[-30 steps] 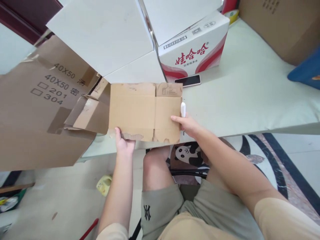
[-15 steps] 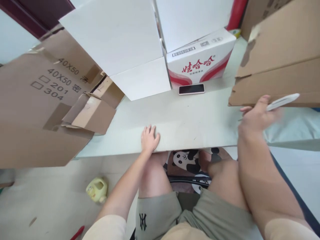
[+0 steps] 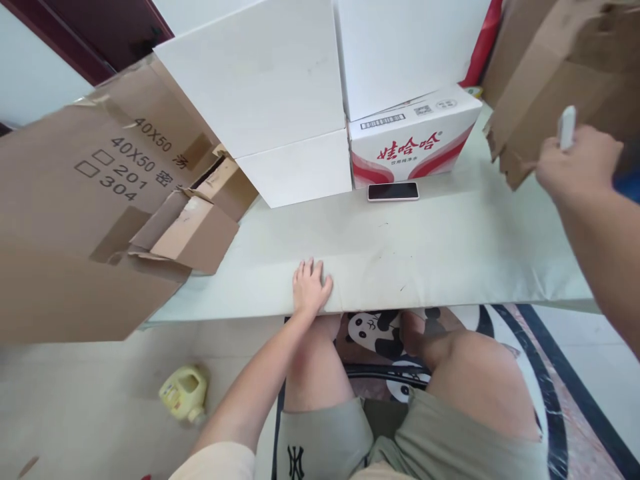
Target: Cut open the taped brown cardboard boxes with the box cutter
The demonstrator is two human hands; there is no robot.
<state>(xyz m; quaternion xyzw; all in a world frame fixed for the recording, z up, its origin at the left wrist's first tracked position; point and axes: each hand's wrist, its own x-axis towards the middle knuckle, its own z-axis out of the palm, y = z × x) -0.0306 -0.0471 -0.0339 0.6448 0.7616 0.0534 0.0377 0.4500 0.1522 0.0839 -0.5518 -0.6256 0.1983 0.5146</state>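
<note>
A: Where is the torn cardboard piece [image 3: 533,127] sitting?

B: It's slanting over the right part of the surface [image 3: 450,250], well back from the front edge. I'm not seeing whether it's touching down.

A: And the hands?

B: The left hand [image 3: 311,290] is lying spread near the front edge. The right hand [image 3: 580,160] is curling around a slim white handle [image 3: 567,127], with fingertips meeting the cardboard's lower edge; whether they're pinching it, I can't tell.

A: How is it likely handling?

B: I'm expecting light, dry and hardly slippery, fairly stiff across a panel but giving way at creases. The ragged left end is looking weak, so I'm favouring a sound, uncreased edge, thumb on one face, fingers behind.
</note>
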